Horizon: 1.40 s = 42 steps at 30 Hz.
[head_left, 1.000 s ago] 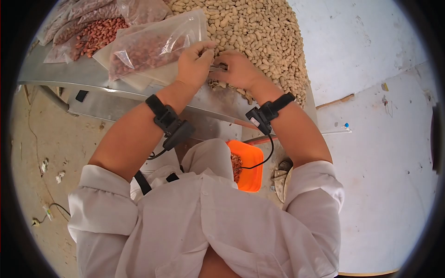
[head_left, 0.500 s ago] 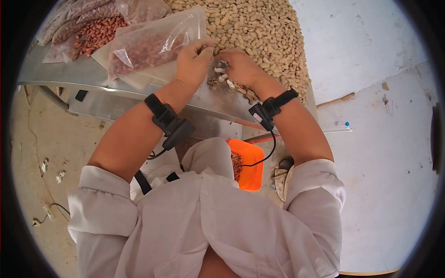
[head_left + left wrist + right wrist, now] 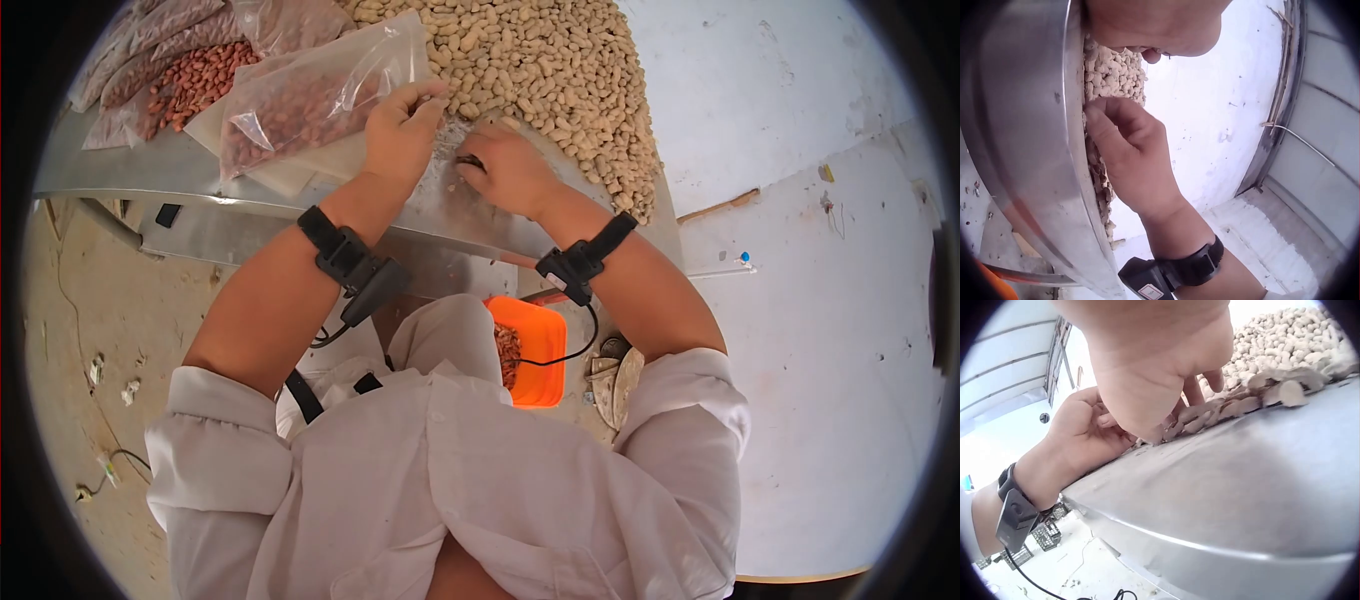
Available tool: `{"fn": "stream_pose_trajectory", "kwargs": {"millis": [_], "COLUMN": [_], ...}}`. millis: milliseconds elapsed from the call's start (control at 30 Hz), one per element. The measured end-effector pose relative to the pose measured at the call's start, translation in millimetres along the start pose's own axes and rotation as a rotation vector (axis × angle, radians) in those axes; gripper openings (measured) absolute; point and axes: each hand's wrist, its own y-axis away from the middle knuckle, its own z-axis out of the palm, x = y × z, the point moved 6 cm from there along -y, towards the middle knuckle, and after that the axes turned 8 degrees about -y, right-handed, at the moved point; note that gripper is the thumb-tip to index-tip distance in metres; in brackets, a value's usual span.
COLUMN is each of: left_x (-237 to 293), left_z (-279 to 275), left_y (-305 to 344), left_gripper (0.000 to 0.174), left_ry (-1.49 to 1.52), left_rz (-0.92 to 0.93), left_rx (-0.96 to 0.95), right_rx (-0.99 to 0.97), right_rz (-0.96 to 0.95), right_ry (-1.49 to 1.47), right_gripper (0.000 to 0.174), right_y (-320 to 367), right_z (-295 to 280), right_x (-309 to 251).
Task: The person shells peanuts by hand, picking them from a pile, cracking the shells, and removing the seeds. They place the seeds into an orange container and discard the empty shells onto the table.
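Note:
In the head view my left hand [image 3: 400, 135] is beside a clear bag of red peanut kernels [image 3: 300, 115], palm inward. Its fingers bend, with the thumb near the index finger; whether they hold anything I cannot tell. My right hand [image 3: 512, 172] is low over the metal table, fingers curled, and a dark bit shows between thumb and index finger. The right wrist view shows broken peanut shells [image 3: 1241, 407] against its fingers and thumb, with my left hand [image 3: 1085, 434] farther left. From the left wrist, my right hand [image 3: 1138, 150] appears bent beside the table edge.
A large heap of unshelled peanuts [image 3: 560, 80] covers the table's far right. Loose red kernels [image 3: 195, 85] and filled bags [image 3: 165, 35] lie at the far left. Below the metal table edge [image 3: 250, 207], an orange basket [image 3: 542, 375] stands near the knee, with reddish pieces inside.
My right hand has drawn toward the near table edge. Shell pieces seen beside it earlier no longer show there in the head view. My left hand keeps its pose; the head view has shifted slightly.

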Motion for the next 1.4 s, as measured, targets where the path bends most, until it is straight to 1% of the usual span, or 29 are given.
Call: {"fn": "stream_pose_trajectory", "kwargs": {"millis": [67,167,267,367,467,567,667,733,767,867,967,1067,1167,1267,1367,1400], "left_x": [3.7,3.5,0.0,0.4,4.5,3.2,1.5,1.8,1.4,0.5,0.5,1.7,5.2,5.4,3.3,2.3], "left_z": [1.1,2.1,1.8,0.8,-0.1,-0.7,0.2,0.6,0.3,0.7,1.2,0.4,1.1,2.4,3.2,3.4], "left_y": [1.3,1.4,0.9,0.4,2.4,1.5,0.7,1.1,0.8,0.4,1.7,1.1,3.0,4.0,3.0,2.2], "left_gripper": [0.024,0.024,0.024,0.024,0.024,0.025,0.025,0.025,0.025,0.025,0.025,0.025,0.025,0.024,0.024,0.024], "left_ry": [-0.01,0.006,0.004,-0.018,-0.047,-0.043,-0.042,-0.063,-0.061,-0.055,-0.063,-0.098,-0.116,-0.118,-0.091,-0.083], "left_rz": [-0.004,-0.003,0.002,-0.009,-0.012,-0.005,0.019,0.002,0.018,0.042,0.022,0.014,-0.006,-0.014,0.004,0.01], "left_rx": [-0.001,-0.013,-0.024,-0.021,-0.019,-0.017,-0.011,-0.04,-0.024,-0.005,-0.035,-0.04,-0.034,-0.032,-0.024,-0.021], "right_rx": [-0.017,0.146,0.107,0.137,-0.053,-0.073,-0.057,-0.049,-0.044,-0.023,-0.135,-0.034,0.043,0.152,0.253,0.252], "right_rz": [0.061,0.048,0.185,0.048,0.155,0.089,0.058,0.13,0.166,0.163,0.164,0.092,0.14,0.115,0.069,0.074], "right_ry": [0.07,0.072,-0.056,-0.013,-0.042,0.002,0.001,-0.075,-0.114,-0.082,0.12,0.135,0.02,0.007,0.05,0.044], "right_gripper": [0.021,0.024,0.031,0.04,0.046,0.048,0.049,0.051,0.053,0.057,0.06,0.055,0.045,0.033,0.024,0.023], "right_y": [8.9,16.4,8.7,2.9,1.0,10.7,25.6,32.4,34.1,33.4,31.1,39.6,46.3,52.6,55.0,55.5], "right_z": [-8.2,-24.1,-30.7,-19.0,-8.3,-2.3,-9.3,-18.8,-21.6,-21.6,-9.2,-0.4,-2.7,-6.4,-8.5,-8.1], "right_x": [11.4,23.1,42.1,56.1,53.5,53.4,49.9,48.1,48.2,46.0,35.0,35.4,36.6,34.3,30.6,32.4]}}
